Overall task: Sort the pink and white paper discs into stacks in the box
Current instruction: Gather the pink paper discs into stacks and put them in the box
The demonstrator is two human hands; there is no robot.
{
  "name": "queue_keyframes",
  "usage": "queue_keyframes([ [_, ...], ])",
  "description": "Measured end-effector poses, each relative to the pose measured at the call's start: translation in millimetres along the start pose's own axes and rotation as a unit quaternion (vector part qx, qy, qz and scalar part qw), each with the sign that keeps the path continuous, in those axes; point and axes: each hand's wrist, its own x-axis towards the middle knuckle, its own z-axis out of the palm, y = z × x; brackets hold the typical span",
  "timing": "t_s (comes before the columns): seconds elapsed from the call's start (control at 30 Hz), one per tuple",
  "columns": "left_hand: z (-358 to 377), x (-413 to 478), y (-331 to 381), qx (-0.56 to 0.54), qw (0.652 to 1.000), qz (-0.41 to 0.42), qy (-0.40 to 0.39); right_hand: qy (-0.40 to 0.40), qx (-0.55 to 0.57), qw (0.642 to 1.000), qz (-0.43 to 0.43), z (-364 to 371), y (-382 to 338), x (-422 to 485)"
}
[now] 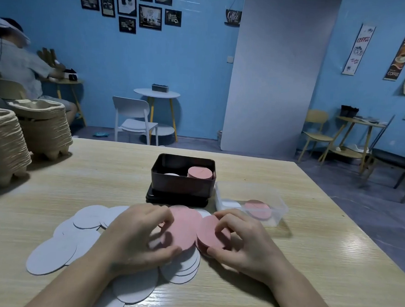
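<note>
A dark tin box (182,184) stands on its lid mid-table, holding a pink disc stack (200,172) on the right and a low white stack (171,174) on the left. Before it, several white discs (53,254) lie spread across the table. My left hand (139,235) pinches a loose pink disc (184,225) lying over the white ones. My right hand (241,238) grips a small stack of pink discs (209,234) by its edges, just right of that disc.
A clear plastic container (250,200) right of the tin holds pink and white discs. Stacks of egg-carton trays (5,146) stand at the table's far left. Another person sits at the back left; chairs and small tables stand beyond.
</note>
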Motion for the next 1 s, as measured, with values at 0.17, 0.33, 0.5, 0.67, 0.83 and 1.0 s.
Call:
queue_keyframes([
  [0.17,4,-1,-3,-0.046,0.995,-0.070,0.057,-0.014,-0.010,1.000,0.002,2,0,0],
  [0.33,11,0,4,-0.054,0.998,-0.020,0.033,-0.020,-0.006,1.000,-0.021,7,-7,1],
  [0.5,16,2,13,-0.035,0.999,0.014,0.022,-0.041,0.010,0.998,-0.056,8,-14,5],
  [0.67,17,4,15,-0.056,0.998,0.037,0.007,-0.047,0.004,0.997,-0.058,10,-14,3],
  [0.83,17,5,13,-0.070,0.996,0.046,0.027,-0.028,0.009,0.998,-0.053,9,-12,2],
  [1.0,21,4,13,-0.083,0.994,0.047,0.053,-0.049,-0.006,0.996,-0.069,12,-9,5],
])
